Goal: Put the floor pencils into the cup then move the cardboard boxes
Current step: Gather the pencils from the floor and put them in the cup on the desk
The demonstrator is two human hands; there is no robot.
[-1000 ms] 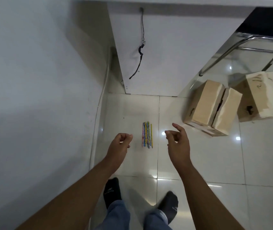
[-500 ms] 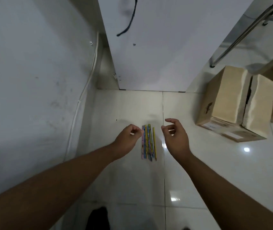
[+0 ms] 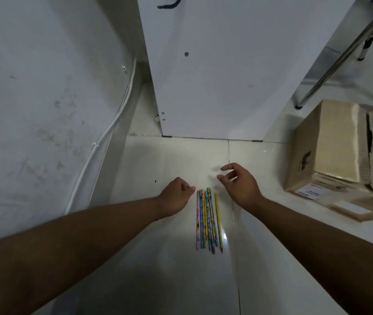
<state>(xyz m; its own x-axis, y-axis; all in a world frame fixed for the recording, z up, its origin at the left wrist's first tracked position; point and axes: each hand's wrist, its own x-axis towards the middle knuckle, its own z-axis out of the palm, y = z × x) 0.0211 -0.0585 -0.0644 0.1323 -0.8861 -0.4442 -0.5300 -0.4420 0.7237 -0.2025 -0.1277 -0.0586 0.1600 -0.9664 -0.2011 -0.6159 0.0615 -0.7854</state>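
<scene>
Two empty hands flank a row of pencils (image 3: 208, 221) mid-frame, likely poised to gather them: left hand (image 3: 176, 196) curled closed, right hand (image 3: 241, 187) loosely spread.

At 3 o'clock the cardboard box (image 3: 330, 137) runs off the right edge, its label (image 3: 309, 192) print too blurred to read. At 12 o'clock a black cable (image 3: 169, 4) is cut by the top edge.

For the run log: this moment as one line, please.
pencils: side by side on floor, untouched | left hand: curled, empty, beside them | right hand: open, empty | cardboard box: right, on floor
</scene>
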